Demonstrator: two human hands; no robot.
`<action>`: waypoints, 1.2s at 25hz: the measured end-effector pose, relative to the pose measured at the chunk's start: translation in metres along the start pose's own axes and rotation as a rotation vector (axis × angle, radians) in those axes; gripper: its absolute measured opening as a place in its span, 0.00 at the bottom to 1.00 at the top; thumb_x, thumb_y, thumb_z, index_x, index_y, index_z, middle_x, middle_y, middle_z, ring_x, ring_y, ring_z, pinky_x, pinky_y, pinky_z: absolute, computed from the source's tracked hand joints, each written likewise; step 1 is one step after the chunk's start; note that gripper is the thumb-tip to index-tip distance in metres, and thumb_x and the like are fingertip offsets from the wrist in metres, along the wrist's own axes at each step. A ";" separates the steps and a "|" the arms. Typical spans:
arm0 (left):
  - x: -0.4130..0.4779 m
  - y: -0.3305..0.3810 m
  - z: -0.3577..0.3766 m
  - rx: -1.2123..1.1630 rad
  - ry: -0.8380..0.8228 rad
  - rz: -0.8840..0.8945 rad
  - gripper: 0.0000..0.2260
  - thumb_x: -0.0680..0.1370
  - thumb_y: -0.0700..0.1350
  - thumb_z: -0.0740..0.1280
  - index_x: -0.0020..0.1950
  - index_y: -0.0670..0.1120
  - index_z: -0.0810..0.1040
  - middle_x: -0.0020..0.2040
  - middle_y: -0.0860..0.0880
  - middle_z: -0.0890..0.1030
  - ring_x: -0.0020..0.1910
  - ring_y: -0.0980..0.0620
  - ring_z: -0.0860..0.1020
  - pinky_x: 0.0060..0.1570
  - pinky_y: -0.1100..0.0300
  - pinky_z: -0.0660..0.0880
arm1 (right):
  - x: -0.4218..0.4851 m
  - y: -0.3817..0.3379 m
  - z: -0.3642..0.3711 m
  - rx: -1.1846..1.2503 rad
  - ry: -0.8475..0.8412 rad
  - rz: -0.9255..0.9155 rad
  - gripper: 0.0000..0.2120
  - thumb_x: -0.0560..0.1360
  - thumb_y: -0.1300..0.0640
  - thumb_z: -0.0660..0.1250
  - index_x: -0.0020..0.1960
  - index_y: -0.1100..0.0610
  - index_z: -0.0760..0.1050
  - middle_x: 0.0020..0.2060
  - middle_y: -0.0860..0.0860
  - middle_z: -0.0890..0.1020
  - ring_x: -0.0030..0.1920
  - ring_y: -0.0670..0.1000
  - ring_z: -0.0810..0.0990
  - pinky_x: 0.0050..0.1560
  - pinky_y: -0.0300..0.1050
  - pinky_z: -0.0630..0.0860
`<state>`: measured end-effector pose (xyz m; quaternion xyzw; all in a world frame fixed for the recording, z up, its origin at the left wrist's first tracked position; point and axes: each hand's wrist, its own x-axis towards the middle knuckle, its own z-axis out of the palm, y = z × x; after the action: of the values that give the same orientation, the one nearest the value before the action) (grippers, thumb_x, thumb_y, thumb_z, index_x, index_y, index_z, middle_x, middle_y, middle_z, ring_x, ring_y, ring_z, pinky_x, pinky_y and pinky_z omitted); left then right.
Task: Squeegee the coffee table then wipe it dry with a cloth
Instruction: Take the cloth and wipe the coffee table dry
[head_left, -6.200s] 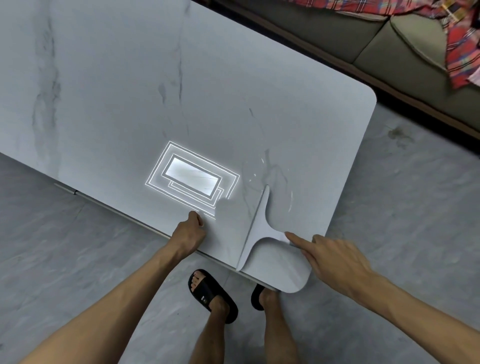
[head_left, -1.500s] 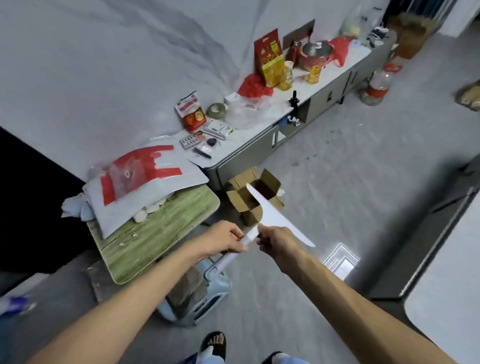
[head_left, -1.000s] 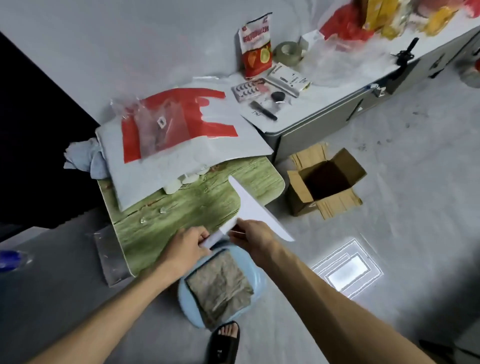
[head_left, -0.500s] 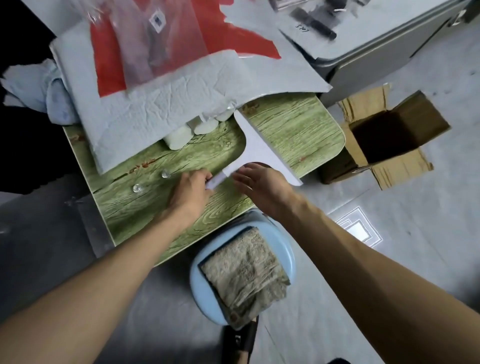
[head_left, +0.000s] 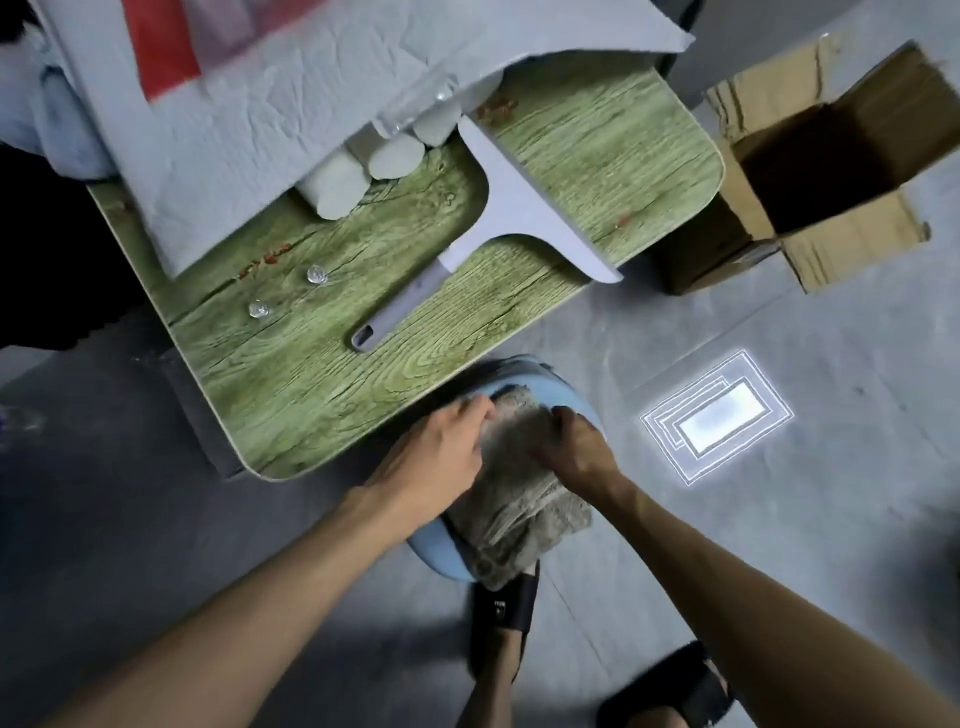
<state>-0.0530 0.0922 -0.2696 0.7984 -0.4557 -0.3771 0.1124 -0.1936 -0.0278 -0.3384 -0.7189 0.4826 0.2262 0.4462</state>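
Note:
The white squeegee (head_left: 511, 208) lies flat on a small green wood-grain table (head_left: 322, 374), handle pointing toward me, with no hand on it. Below the table's near edge a folded grey-brown cloth (head_left: 511, 499) rests on a light blue stool (head_left: 441, 551). My left hand (head_left: 436, 457) lies on the cloth's left side and my right hand (head_left: 576, 447) grips its far right edge. The coffee table is out of view.
A crumpled white and red bag (head_left: 249, 88) covers pale rolls (head_left: 363, 171) at the table's far side. Two small clear beads (head_left: 288, 291) lie on the green top. An open cardboard box (head_left: 815, 166) stands on the floor at right. My sandalled feet (head_left: 501, 613) are below the stool.
Both hands have let go of the squeegee, which now lies on the green table. They have dropped down onto the cloth on the blue stool.

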 end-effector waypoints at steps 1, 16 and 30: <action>-0.001 -0.010 0.018 0.012 -0.067 -0.079 0.16 0.75 0.39 0.66 0.61 0.48 0.69 0.59 0.46 0.77 0.55 0.43 0.78 0.53 0.51 0.76 | 0.005 0.005 0.014 0.029 0.020 0.009 0.26 0.73 0.53 0.70 0.67 0.60 0.69 0.60 0.61 0.76 0.59 0.62 0.76 0.55 0.50 0.73; 0.006 0.123 -0.028 -0.102 -0.226 -0.130 0.14 0.69 0.51 0.76 0.49 0.46 0.80 0.46 0.49 0.85 0.47 0.48 0.82 0.51 0.52 0.78 | -0.144 0.047 -0.133 0.345 -0.050 -0.264 0.11 0.70 0.64 0.68 0.39 0.49 0.70 0.29 0.43 0.76 0.30 0.43 0.73 0.35 0.41 0.73; -0.117 0.698 -0.042 -0.397 -0.318 0.174 0.11 0.71 0.40 0.74 0.51 0.39 0.80 0.47 0.39 0.85 0.47 0.41 0.84 0.48 0.41 0.81 | -0.516 0.245 -0.403 0.603 0.516 -0.361 0.39 0.69 0.44 0.73 0.75 0.45 0.60 0.67 0.44 0.73 0.65 0.41 0.72 0.62 0.36 0.71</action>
<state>-0.5066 -0.2102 0.1830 0.6493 -0.4517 -0.5686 0.2261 -0.6782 -0.1537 0.1496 -0.6622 0.4892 -0.1937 0.5335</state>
